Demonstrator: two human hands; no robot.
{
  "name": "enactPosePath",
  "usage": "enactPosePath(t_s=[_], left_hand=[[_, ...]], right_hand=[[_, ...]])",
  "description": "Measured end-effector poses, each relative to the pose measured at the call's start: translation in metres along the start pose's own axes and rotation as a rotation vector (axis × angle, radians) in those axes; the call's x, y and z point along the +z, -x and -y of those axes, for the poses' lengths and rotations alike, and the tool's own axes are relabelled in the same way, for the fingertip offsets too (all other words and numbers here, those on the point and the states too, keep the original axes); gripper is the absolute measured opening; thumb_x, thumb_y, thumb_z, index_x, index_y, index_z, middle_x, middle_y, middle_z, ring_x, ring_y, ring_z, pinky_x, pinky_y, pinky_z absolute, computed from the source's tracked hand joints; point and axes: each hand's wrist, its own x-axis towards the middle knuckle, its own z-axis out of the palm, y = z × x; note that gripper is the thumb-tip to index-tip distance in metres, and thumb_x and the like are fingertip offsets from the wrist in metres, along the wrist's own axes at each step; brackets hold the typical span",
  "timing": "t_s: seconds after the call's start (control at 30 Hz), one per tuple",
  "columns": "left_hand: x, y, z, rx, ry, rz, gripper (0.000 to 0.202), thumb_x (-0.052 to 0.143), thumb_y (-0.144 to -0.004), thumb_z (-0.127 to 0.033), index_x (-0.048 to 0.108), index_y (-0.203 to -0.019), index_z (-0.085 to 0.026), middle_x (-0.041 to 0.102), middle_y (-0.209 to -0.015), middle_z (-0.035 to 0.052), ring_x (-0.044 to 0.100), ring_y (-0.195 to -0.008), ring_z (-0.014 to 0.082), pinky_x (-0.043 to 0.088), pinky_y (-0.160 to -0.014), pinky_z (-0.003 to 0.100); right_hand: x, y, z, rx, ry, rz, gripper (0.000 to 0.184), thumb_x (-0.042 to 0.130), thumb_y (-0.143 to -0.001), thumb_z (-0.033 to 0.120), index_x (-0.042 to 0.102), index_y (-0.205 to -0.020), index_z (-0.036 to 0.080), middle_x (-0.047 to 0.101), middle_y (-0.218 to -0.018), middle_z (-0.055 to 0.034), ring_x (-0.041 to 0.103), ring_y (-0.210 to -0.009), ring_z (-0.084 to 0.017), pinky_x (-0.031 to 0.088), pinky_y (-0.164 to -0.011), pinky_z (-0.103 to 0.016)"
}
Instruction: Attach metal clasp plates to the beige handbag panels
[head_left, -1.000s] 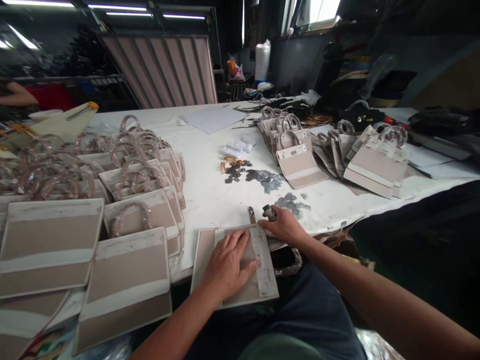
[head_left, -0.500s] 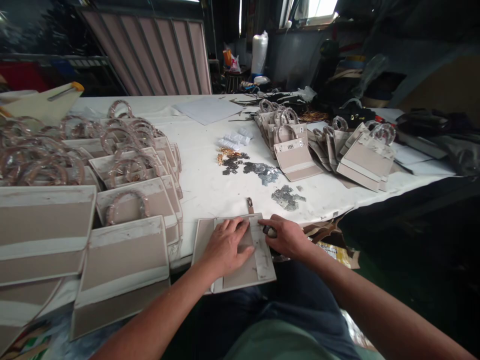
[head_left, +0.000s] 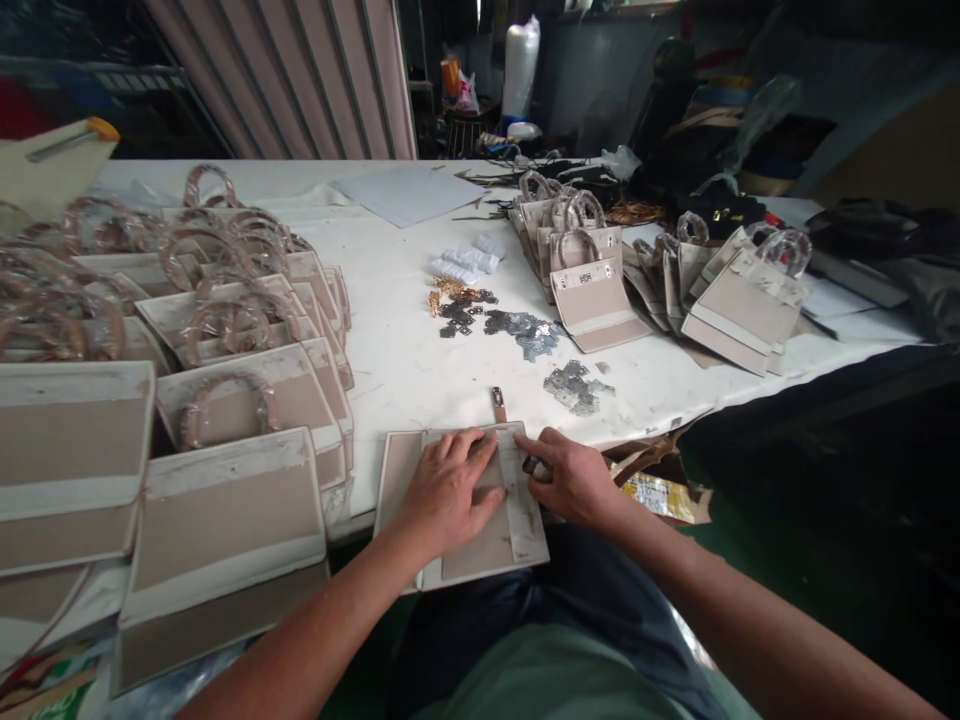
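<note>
The person's left hand (head_left: pixel 448 490) lies flat and open, fingers spread, on a beige bag panel (head_left: pixel 480 562) at lower centre of the frame. The panel sits at the bench's near edge, partly over the person's lap. The right hand (head_left: pixel 571 478) rests just beside it at the panel's right edge, its grip closed on a small dark piece (head_left: pixel 537 468), which is partly hidden by the fingers. A pale strip (head_left: pixel 523 490) runs down the panel's right side, close to that hand. Just beyond the panel's top edge, a narrow tan tab (head_left: pixel 499 403) lies on the white bench (head_left: pixel 405 420).

Filling the lower left are overlapping bag bodies (head_left: pixel 225 520), with stacked bags behind them carrying handles wrapped in clear plastic (head_left: pixel 225 325). Ahead of the hands, at centre, lie loose silver metal fittings (head_left: pixel 576 388) and (head_left: pixel 523 333), a smaller gold heap (head_left: pixel 454 290) and white packets (head_left: pixel 461 263). More assembled bags (head_left: pixel 746 310) stand grouped at right. A large pale sheet (head_left: pixel 409 195) lies at the bench's far side.
</note>
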Motion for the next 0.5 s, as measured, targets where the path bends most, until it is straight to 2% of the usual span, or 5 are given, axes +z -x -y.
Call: enactPosePath(t_s=[0.33, 0.5], left_hand=[[0.0, 0.002, -0.003, 0.016, -0.073, -0.01, 0.068, 0.064, -0.097, -0.038, 0.044, -0.161, -0.026, 0.052, -0.155, 0.0133, 0.047, -0.14, 0.036, 0.041, -0.115, 0.055], [-0.003, 0.002, -0.007, 0.008, -0.109, 0.01, 0.066, 0.061, -0.098, -0.035, 0.044, -0.161, -0.025, 0.051, -0.158, 0.0139, 0.045, -0.143, 0.0365, 0.039, -0.116, 0.056]], right_hand=[[0.003, -0.001, -0.001, -0.06, 0.1, 0.077, 0.074, 0.064, -0.086, 0.029, 0.053, -0.159, 0.031, 0.07, -0.118, -0.0069, 0.071, -0.094, -0.024, 0.049, -0.075, -0.029], [-0.004, -0.002, 0.007, -0.068, 0.106, 0.094, 0.073, 0.064, -0.086, 0.027, 0.055, -0.158, 0.03, 0.07, -0.119, -0.0084, 0.072, -0.096, -0.025, 0.051, -0.078, -0.03]])
